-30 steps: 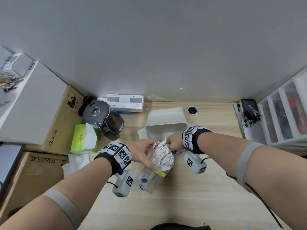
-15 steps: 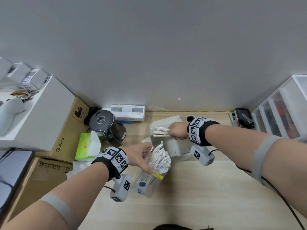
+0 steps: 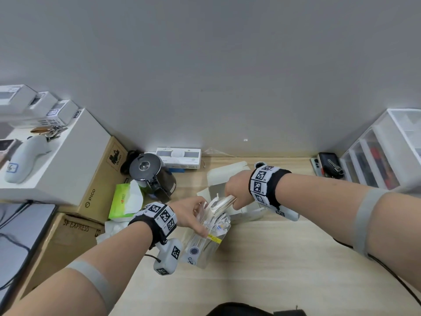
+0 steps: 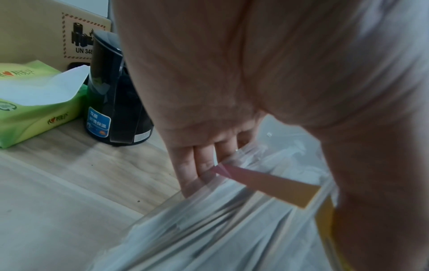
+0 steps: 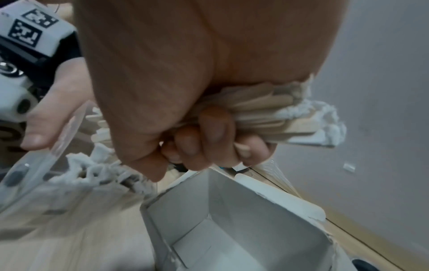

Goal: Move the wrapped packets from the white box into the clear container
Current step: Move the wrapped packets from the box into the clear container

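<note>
The clear container point(image 3: 206, 246) stands tilted on the wooden desk, stuffed with wrapped packets point(image 3: 218, 221). My left hand point(image 3: 194, 212) grips its rim, fingers point(image 4: 197, 166) on the far side and thumb on the near side. Right above the container's mouth, my right hand point(image 3: 235, 192) is fisted around a bundle of wrapped packets point(image 5: 278, 113), their torn paper ends sticking out. Behind and under that hand sits the open white box point(image 3: 224, 176). Its inside point(image 5: 232, 229) looks bare in the right wrist view, with one packet point(image 5: 278, 199) lying on its edge.
A black kettle point(image 3: 151, 173) and a green tissue pack point(image 3: 125, 200) stand left of the container. Cardboard boxes point(image 3: 98, 179) line the left side. A drawer unit point(image 3: 382, 153) and a phone point(image 3: 328, 164) occupy the far right. Bare desk point(image 3: 273, 270) lies in front.
My right hand went from the container to the white box, took a bundle of packets, and has come back over the container's mouth. The left hand has kept its hold.
</note>
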### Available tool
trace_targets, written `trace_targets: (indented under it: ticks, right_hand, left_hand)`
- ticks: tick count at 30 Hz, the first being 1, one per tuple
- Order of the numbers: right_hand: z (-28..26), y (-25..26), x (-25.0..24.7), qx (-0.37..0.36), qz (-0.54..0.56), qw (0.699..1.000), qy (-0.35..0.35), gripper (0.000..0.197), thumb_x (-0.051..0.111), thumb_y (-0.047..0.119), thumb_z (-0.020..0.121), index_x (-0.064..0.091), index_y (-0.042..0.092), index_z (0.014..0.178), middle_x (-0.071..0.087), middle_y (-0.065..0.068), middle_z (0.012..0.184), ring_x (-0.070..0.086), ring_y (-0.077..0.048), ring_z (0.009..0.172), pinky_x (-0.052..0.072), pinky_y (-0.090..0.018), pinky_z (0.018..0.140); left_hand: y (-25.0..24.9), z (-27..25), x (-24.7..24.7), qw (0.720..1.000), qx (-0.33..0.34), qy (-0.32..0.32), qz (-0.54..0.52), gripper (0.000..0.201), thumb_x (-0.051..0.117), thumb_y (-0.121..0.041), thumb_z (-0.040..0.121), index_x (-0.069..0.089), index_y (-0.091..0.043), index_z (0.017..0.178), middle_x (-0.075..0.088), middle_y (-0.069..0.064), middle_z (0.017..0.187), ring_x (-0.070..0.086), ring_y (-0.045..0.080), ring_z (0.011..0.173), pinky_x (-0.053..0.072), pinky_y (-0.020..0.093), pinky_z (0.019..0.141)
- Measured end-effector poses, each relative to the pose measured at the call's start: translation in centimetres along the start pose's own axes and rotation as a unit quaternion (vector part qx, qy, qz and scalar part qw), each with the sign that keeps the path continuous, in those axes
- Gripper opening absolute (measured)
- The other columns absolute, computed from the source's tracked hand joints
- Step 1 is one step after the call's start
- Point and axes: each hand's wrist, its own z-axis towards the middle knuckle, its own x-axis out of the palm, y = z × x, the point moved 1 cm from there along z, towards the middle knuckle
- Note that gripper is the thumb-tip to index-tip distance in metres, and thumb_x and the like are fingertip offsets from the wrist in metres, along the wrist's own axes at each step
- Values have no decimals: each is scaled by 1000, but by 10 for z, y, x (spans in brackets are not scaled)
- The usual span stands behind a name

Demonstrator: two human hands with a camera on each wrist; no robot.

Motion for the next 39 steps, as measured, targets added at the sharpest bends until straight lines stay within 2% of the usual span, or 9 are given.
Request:
trace_targets:
  ticks: [6,13,16,19,26,29,33,36,39]
  right_hand:
    - [6,23,-7,-3,-81,996,22,26,58,34,92,63,9,94,51,-1,69,51,-23,61,35,-26,48]
    - [16,41,-11,-4,-172,985,16,19,73,34,78,69,15,80,63,3,66,56,-21,50,48,-26,49]
    - [6,44,-12,-35,-192,981,-1,15,66,26,85,66,12,86,62,0,72,58,-23,58,49,-28,53]
    - [3,53,-11,-56,-208,976,-8,9,69,16,82,63,13,89,62,-1,78,64,-22,66,55,-30,58]
    - [-9,47,-23,-56,-83,994,-45,36,65,9,85,56,14,120,65,-4,102,66,-26,88,56,-37,74]
    - [-12,30,-23,-31,26,996,-75,54,65,3,84,48,18,133,57,-3,123,60,-25,106,51,-34,80]
    - [-9,15,-12,28,305,942,-137,64,51,-3,86,40,15,146,46,-6,147,47,-23,133,42,-35,107]
    - [-8,14,-2,54,465,875,-125,56,43,27,98,33,19,153,36,-4,157,32,-20,145,26,-35,118]
    - [-6,31,11,48,423,902,-70,75,33,64,95,25,20,155,28,-1,161,27,-20,147,20,-40,121]
  left_hand:
    - [-10,-4,4,1000,0,4,26,108,94,-49,41,48,-20,134,65,3,121,66,20,106,57,43,98]
    - [-10,-2,5,998,-19,-24,60,98,95,-38,59,43,-19,139,58,0,122,59,13,102,52,25,84]
    - [-7,-2,4,1000,-11,-16,23,101,94,-44,45,49,-17,132,62,4,117,61,13,94,58,34,86]
    - [-9,-1,4,1000,-6,-16,26,89,94,-37,56,51,-17,131,61,0,114,61,16,98,56,38,93]
    - [-2,6,7,999,11,-31,-6,104,99,-47,43,51,-30,134,67,0,122,67,19,112,57,45,99]
    - [1,5,8,998,21,-39,-43,100,100,-40,44,51,-22,130,67,14,124,67,33,115,55,54,99]
    - [-3,1,13,995,35,-38,-87,104,99,-33,44,48,-4,130,62,31,125,65,30,99,50,65,99]
    - [-7,3,15,994,37,-39,-91,104,101,-36,42,50,-15,131,62,30,127,67,41,108,51,63,99]
    - [-8,11,16,994,39,-51,-84,108,103,-47,41,53,-19,132,64,25,125,63,43,117,53,60,99]
